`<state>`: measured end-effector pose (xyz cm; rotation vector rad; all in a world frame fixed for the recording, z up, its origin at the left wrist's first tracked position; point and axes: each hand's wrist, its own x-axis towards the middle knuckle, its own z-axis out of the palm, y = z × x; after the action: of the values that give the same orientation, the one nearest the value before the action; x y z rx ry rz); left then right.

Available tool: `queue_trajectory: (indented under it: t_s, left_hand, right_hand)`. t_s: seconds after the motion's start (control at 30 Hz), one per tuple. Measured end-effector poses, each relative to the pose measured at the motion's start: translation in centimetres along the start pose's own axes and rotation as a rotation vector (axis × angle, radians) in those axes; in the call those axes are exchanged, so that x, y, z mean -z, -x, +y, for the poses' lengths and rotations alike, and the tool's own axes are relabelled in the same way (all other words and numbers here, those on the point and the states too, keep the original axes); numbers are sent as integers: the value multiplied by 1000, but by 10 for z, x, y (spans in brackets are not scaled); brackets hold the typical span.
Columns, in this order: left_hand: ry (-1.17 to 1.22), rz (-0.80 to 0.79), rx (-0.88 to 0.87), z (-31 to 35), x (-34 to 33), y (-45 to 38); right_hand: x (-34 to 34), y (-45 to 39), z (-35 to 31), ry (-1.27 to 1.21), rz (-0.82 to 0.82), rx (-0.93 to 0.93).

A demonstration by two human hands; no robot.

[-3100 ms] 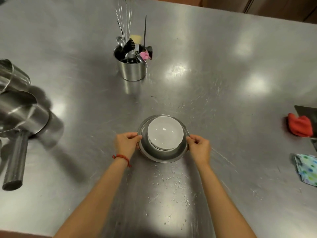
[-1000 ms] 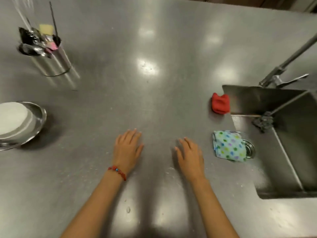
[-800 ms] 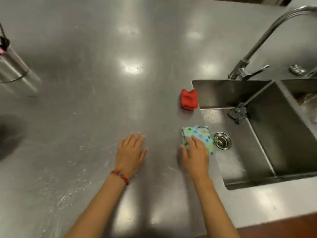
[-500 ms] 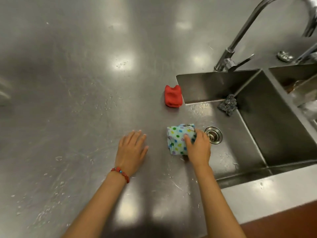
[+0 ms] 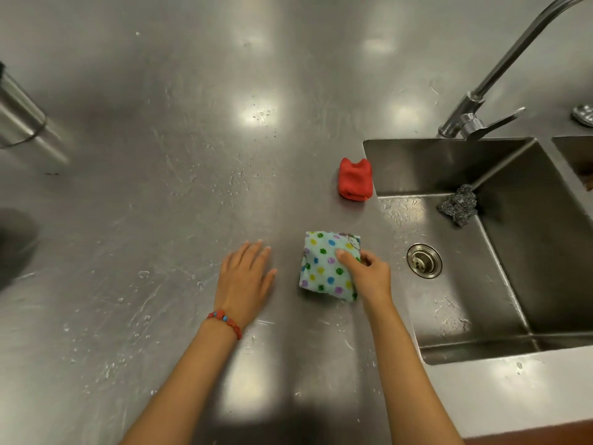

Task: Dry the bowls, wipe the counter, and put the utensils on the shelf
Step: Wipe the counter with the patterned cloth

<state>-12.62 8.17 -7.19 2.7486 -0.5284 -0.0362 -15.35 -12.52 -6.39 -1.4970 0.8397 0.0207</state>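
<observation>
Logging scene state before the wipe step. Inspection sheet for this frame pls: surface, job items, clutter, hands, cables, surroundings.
Surface: stainless counter, scratched, with scattered water droplets.
Job's things: polka-dot cloth folded on the counter beside the sink; steel utensil holder cut off at the left edge; no bowls in view.
Clutter: red cloth at the sink's edge; steel wool scrubber inside the sink.
Grippers: right hand pinching the polka-dot cloth; left hand flat on the counter, empty, beaded bracelet on the wrist.
Cables: nothing seen.
Surroundings: sink with drain; faucet behind it.
</observation>
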Motion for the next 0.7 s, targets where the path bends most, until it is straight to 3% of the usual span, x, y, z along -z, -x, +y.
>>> queue_trajectory:
  t_s: [0.23,0.43,0.5,0.6,0.63,0.7]
  left_hand:
    - [-13,14,104,-65,25,57]
    - [-2,-2,161,-126,44,113]
    - [1,1,162,-139,46,123]
    - [29,-22,143,-152,48,129]
    - [33,-22,135,-155,48,130]
    - [47,-2,134,-159,44,132]
  right_hand:
    - [-91,60,24,24,-215,37]
    - [-140,106,60,138,-195,72]
    - [-150,117,68,325,-95,178]
    - [-159,131,77,754,192,447]
    - [-162,133,78,833,234,550]
    - [-169,132,82,962,151,707]
